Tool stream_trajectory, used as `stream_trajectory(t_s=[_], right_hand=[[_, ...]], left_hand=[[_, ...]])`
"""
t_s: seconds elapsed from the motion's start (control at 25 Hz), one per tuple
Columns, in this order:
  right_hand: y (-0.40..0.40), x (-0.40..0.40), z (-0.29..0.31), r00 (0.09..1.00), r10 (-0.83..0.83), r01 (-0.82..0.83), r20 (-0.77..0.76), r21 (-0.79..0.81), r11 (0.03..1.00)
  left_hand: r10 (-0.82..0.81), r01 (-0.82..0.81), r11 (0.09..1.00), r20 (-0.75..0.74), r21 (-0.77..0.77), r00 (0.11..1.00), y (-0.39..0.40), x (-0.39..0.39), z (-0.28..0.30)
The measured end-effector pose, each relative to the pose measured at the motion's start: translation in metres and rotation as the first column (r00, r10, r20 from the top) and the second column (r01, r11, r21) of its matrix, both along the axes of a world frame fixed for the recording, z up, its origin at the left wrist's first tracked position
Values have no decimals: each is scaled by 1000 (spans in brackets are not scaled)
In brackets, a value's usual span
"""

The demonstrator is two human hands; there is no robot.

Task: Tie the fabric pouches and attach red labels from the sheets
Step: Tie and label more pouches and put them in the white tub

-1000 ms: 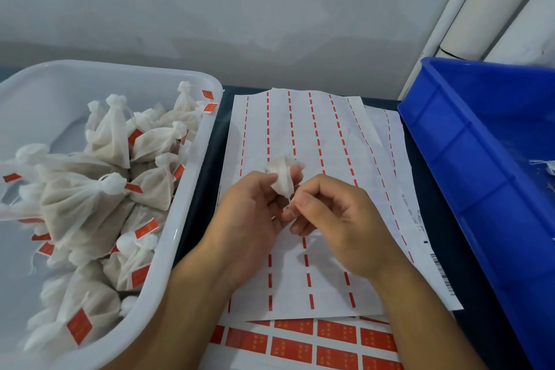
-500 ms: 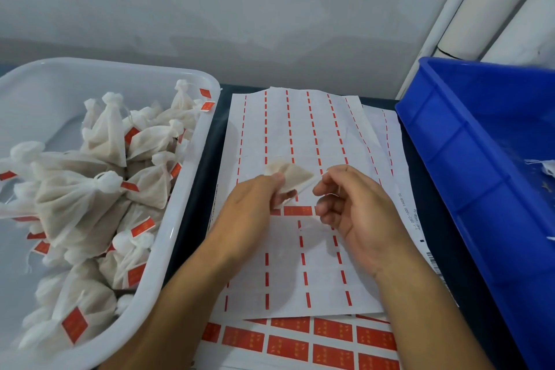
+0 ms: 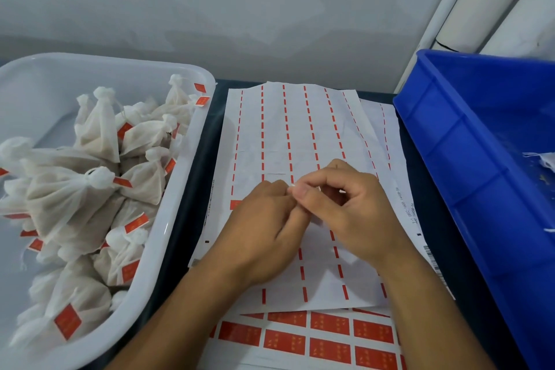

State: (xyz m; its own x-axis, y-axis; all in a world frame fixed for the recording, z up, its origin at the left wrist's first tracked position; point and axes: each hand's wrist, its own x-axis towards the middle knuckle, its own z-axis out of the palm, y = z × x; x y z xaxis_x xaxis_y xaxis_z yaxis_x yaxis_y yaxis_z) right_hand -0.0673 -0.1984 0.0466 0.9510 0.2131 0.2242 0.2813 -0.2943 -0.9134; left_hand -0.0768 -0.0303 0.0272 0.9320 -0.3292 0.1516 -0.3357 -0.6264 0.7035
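My left hand (image 3: 261,228) and my right hand (image 3: 351,207) meet low over the peeled label sheet (image 3: 288,129). The left hand lies palm down with its fingers curled, and the fabric pouch it held is hidden beneath it. Thumb and forefinger of the right hand pinch a small white bit (image 3: 292,186), a string end or the pouch neck; I cannot tell which. One red label (image 3: 235,204) shows on the sheet just left of my left hand. A sheet full of red labels (image 3: 330,336) lies underneath at the near edge.
A white tub (image 3: 192,159) on the left holds several tied pouches with red labels (image 3: 99,189). A blue bin (image 3: 468,159) stands on the right with white scraps inside. The wall is close behind the dark table.
The hands have come together and dropped toward the sheet. The pouch, seen between them half a second ago, is now covered by my left hand.
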Motion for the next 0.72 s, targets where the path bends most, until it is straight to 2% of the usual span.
stream_trajectory(t_s=[0.12,0.28,0.52,0.72], right_hand=[[-3,0,-2,1000,5,-4,19,-37,999],[-6,3,-3,996,79,-73,40,-135,988],[-8,3,-6,999,52,-52,0,-20,998],[-8,2,-4,991,116,-110,61,-93,990]], left_hand=[[-39,33,988,-40,-149,998,-1,1,2],[7,-30,958,-84,-284,996,-3,-1,7],[90,-192,936,-327,-294,941,1,1,11],[111,-264,904,-411,-338,905,5,4,17]])
